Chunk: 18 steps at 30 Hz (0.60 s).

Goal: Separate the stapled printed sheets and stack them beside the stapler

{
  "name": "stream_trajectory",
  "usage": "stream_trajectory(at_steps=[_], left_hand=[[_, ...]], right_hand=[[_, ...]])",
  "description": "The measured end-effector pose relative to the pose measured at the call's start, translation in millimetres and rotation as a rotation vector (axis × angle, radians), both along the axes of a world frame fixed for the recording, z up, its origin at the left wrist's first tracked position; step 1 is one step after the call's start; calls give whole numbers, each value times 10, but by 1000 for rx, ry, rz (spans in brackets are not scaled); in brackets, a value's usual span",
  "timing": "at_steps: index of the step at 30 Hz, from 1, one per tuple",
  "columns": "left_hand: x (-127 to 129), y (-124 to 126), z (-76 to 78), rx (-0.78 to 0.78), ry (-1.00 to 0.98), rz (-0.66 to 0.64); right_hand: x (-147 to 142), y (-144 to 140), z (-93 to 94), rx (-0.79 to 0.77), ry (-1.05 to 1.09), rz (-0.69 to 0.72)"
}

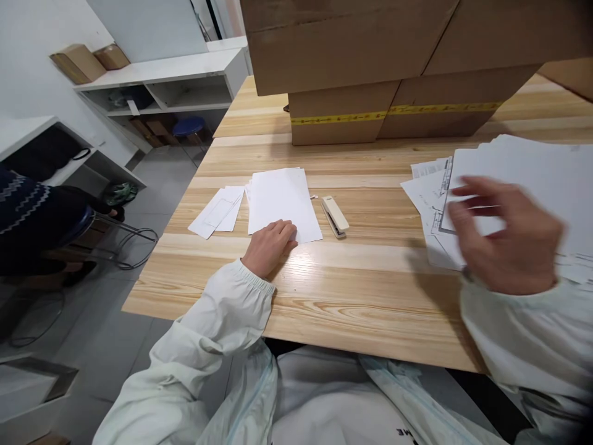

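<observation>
The left hand [269, 246] lay curled on a finished paper stack [282, 203] at nine o'clock; the blurred right hand [503, 235], open and empty, hovered over unsorted sheets [532, 179] at three o'clock, the stapler [334, 216] idle between.

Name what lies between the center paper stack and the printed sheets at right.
A stapler lies beside the center stack; then bare wooden table up to the printed sheets, head view.
</observation>
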<state>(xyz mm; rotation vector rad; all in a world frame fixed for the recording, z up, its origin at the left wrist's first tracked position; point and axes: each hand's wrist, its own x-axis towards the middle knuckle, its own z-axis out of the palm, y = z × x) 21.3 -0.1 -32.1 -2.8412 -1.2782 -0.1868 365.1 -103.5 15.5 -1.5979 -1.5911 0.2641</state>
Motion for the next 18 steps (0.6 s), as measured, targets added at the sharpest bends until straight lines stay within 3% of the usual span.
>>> stream_trajectory(at_steps=[1,3,5,7,10,13,18], left_hand=[[-4,-4,2,3,3,-5],[-22,-30,13,5,-12,-23],[-67,-87,25,0,-41,-37],[-137,-174,34,-8,-59,-39],[-236,-321,53,-11,-66,-27],[-245,-404,117,-46,-23,-7],[-134,-269,305,-173,79,86]], right_hand=[[-255,29,3,22,-16,-30],[-737,79,-56,-194,133,260],[-1105,99,-180,-401,308,465],[-1324,92,-321,-504,444,539],[-1449,76,-468,-526,606,511],[-1486,108,-498,-549,790,438],[-1539,224,-428,-598,1019,347]])
